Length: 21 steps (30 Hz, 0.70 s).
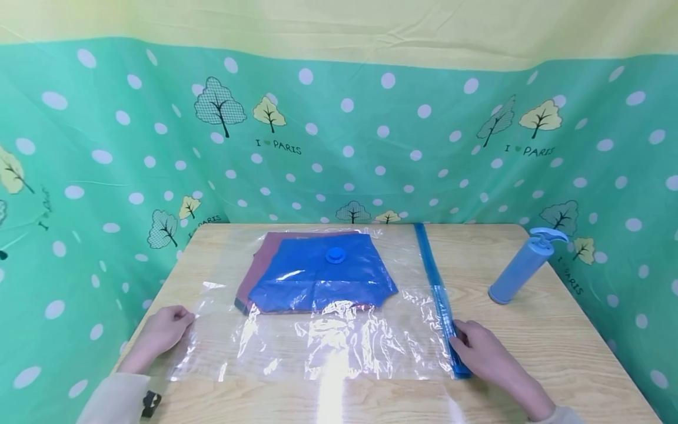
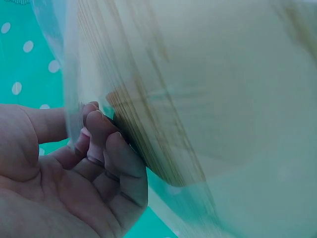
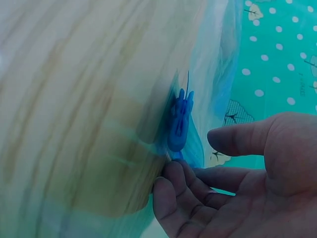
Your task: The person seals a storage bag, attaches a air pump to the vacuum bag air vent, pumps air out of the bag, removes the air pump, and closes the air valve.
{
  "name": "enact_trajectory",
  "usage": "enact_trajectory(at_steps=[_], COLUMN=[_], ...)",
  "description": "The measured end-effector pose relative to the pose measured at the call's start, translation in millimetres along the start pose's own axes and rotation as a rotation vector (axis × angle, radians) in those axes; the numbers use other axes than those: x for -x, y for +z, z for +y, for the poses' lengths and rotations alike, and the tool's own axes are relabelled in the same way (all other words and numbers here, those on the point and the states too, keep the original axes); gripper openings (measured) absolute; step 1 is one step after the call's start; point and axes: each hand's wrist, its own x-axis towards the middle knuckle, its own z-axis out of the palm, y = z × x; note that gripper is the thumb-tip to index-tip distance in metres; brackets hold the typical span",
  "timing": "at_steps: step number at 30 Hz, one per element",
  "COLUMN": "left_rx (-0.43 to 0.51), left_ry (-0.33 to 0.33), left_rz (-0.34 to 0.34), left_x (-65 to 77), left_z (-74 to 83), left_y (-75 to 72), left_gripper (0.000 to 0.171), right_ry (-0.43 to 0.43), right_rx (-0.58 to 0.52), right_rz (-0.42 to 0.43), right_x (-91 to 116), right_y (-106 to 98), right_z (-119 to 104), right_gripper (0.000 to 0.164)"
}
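Observation:
A clear vacuum storage bag (image 1: 275, 353) lies flat across the wooden table. Inside it are a folded blue garment (image 1: 296, 282) and a maroon one (image 1: 272, 242) partly covered by it. A round blue valve (image 1: 335, 254) sits over the blue cloth. At the bag's left edge, my left hand (image 1: 165, 330) pinches the film between thumb and fingers (image 2: 94, 124). My right hand (image 1: 484, 353) touches the blue zip strip (image 1: 435, 277) near its front end. There, a blue slider (image 3: 181, 121) shows close to the fingertips, with the thumb held apart from the loosely bent fingers.
A blue hand pump (image 1: 521, 268) stands on the table's right side, handle up. Green dotted curtains (image 1: 339, 135) enclose the table (image 1: 471, 247) at the back and both sides. A black object (image 1: 151, 404) shows beside the left sleeve.

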Motion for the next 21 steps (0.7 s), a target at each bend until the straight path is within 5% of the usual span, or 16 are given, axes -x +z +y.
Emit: enact_trajectory(at_steps=[21], left_rx=[-0.006], left_ry=[-0.042], left_rz=[0.001], left_x=[7.1], left_z=[-19.2], left_y=[-11.5], left_gripper=[0.028], right_ry=[-0.015], right_rx=[-0.006], right_rz=[-0.012], right_x=[0.0], right_y=[12.0], right_z=[-10.8], right_gripper=[0.051])
